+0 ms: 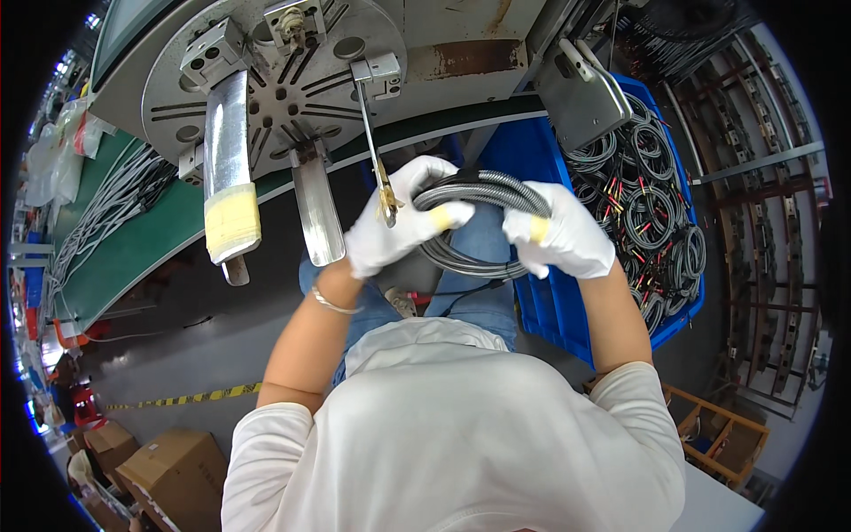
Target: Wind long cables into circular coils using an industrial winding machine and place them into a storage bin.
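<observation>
Your white-gloved left hand (403, 222) was closed around the left side of a grey cable coil (483, 188) in the centre of the frame, and your right hand (560, 230) gripped its right side. A slotted metal disc (164, 82) stood at the upper left; a blue bin (557, 310) of coiled cables (651, 217) sat at the right.

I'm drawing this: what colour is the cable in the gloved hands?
The cable is grey, as the head view shows.
</observation>
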